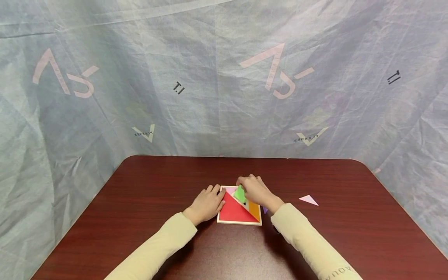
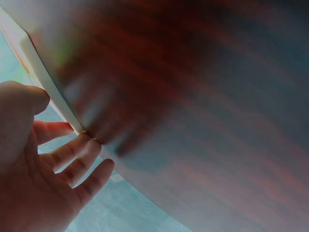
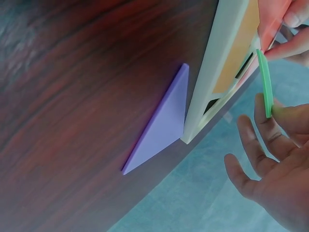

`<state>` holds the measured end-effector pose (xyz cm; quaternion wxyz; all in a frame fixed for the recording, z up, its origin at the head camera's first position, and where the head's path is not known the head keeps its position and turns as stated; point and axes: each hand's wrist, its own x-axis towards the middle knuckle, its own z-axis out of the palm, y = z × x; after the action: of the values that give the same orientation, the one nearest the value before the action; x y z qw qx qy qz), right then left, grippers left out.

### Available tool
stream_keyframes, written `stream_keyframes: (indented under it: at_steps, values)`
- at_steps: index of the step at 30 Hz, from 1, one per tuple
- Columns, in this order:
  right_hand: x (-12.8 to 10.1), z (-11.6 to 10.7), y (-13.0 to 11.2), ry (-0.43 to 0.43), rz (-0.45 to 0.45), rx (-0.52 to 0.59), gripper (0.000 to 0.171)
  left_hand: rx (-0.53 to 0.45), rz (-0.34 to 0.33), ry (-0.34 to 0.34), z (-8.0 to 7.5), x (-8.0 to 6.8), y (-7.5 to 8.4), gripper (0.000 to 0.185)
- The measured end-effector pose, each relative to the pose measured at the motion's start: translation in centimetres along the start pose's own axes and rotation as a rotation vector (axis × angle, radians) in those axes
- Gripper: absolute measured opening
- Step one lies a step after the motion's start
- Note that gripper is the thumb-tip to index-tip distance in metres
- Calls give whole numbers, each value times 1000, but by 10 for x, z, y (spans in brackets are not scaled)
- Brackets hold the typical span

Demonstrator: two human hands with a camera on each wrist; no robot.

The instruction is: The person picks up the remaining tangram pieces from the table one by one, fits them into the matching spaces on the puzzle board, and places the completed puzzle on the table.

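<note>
A white-rimmed tangram tray [image 1: 239, 223] lies on the table, holding a large red triangle [image 1: 233, 210], an orange piece [image 1: 254, 210] and a pink piece [image 1: 230, 189]. My right hand [image 1: 257, 190] pinches a green tangram piece [image 3: 266, 87] between thumb and fingertips. In the right wrist view that piece is tilted up over the tray, one end close to the left hand's fingers. My left hand [image 1: 206, 204] rests at the tray's left side, fingers extended along the rim, thumb over the red triangle. Dark slots show in the tray between the pieces.
A purple triangle [image 3: 161, 123] lies on the table right beside the tray, mostly hidden by the right arm in the head view. Farther right is a loose pale pink triangle [image 1: 309, 200]. A grey printed cloth [image 1: 217, 77] hangs behind the brown table [image 1: 168, 175].
</note>
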<state>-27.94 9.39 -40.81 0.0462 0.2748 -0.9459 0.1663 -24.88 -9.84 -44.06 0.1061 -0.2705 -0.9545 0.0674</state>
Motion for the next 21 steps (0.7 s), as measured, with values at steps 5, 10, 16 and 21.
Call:
stream_keyframes:
  at_steps: [5, 10, 16, 21]
  values:
    - [2, 2, -2, 1, -8, -9, 22, 8, 1, 0, 0, 0, 0, 43]
    - [5, 4, -2, -15, -2, -28, 24, 10, 6, 9, 1, -1, 0, 43]
    - [6, 7, -2, -11, -3, -45, 24, 5, 6, 8, 1, 0, -1, 43]
    - [7, 7, -3, 4, -8, -57, 22, -3, 2, 9, 1, 0, -1, 42]
